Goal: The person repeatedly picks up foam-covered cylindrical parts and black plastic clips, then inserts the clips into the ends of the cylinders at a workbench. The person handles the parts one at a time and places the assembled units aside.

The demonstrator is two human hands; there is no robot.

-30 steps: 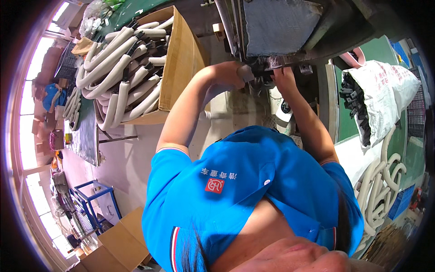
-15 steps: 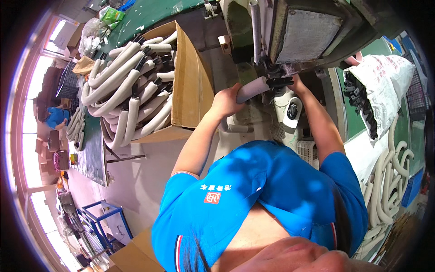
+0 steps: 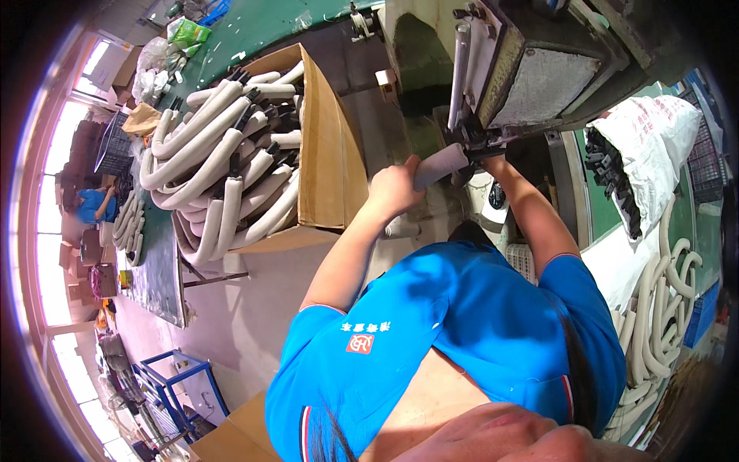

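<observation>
Cardboard box [image 3: 327, 146] full of curved beige foam tubes [image 3: 212, 165]

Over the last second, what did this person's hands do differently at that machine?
The left hand drew back from the machine, pulling a pale foam tube out into view in its grip. The right hand stayed up at the machine's clamp. The cardboard box of curved tubes did not move.

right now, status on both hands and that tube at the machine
Left hand gripping beige foam tube, its end at the machine clamp. Right hand hidden behind the clamp, state unclear. Cardboard box of tubes close on the left.
</observation>
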